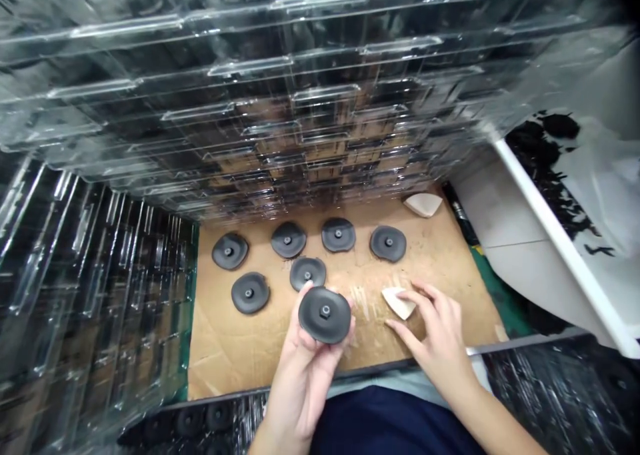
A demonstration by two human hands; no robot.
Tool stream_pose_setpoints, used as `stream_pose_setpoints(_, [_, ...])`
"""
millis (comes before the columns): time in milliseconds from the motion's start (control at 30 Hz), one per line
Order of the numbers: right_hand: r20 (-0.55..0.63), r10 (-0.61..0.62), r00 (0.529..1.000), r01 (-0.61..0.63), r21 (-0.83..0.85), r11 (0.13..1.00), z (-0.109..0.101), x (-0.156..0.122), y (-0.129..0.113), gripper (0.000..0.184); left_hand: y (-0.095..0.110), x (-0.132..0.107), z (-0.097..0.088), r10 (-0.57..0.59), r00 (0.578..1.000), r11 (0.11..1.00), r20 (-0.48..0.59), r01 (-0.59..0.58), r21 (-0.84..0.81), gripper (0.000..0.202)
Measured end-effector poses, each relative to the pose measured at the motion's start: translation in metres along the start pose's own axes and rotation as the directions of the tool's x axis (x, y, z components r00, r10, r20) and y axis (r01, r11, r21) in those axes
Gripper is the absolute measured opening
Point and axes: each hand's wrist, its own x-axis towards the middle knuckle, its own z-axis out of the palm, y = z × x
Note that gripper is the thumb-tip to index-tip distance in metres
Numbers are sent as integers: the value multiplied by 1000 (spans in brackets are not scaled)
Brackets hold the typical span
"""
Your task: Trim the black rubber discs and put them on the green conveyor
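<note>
My left hand [313, 362] is closed around a black round plastic disc [325, 325], its small raised centre stud facing up. To the right, my right hand [435, 328] has thumb and forefinger apart at a white three-cornered pad [397, 303]. The forefinger's tip overlaps the pad's edge, while the thumb is apart from it. Several similar black discs lie on the cardboard sheet [225, 362], among them one disc [307, 283] just beyond the held one and another disc [250, 303] to the left.
A second white pad [424, 204] lies at the cardboard's far right corner. Stacked clear plastic trays [320, 115] rise behind the cardboard, and more trays [90, 295] stand at left. At right, a white-edged bin [560, 222] holds small black parts [545, 145].
</note>
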Motion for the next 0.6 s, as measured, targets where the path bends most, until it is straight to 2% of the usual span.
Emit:
stream_pose_setpoints(100, [-29,18,999,-16,41,999,9,-1,0,23,-2,4,5,20,998,999,-52,-21,-26,43])
stream_pose_setpoints(233, [-12,24,1000,-22,150,988,3,2,-5,21,-3,6,8,24,995,999,-92,-26,-20,44])
stream_pose_setpoints(367, [69,48,996,-67,314,947,-8,2,-17,20,-3,5,7,43,996,999,-80,-41,24,49])
stream_pose_setpoints(600, [249,172,953,-278,494,824,-17,1,-37,25,-4,1,4,43,997,995,-67,-37,93,45])
